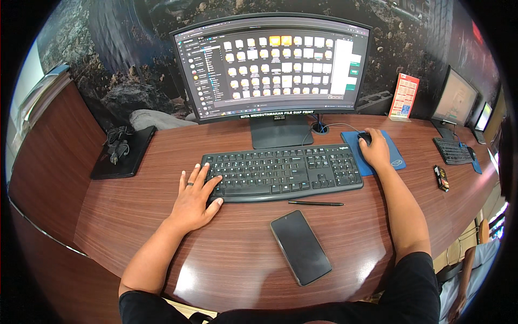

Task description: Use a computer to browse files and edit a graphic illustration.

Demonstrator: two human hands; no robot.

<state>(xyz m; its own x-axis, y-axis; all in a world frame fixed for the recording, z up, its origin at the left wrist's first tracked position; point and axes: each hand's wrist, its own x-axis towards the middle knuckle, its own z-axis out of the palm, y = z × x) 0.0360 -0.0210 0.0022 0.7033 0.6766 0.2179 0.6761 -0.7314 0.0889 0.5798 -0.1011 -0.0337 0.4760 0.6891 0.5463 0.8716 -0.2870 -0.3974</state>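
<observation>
My left hand rests with spread fingers over the left end of a black keyboard, a dark ring on one finger. Its thumb lies at the keyboard's front edge. My right hand is curved over a black computer mouse on a blue mouse pad. Behind the keyboard stands a curved monitor, its screen showing a file window with rows of folder icons, two highlighted in orange. A black pen lies just in front of the keyboard, and nearer to me is a dark-screened phone.
A closed black laptop with a coiled power cable lies at the left, beside a wooden partition. To the right are a red-and-white stand-up card, a small dark box, a second keyboard and another monitor. Someone sits at lower right.
</observation>
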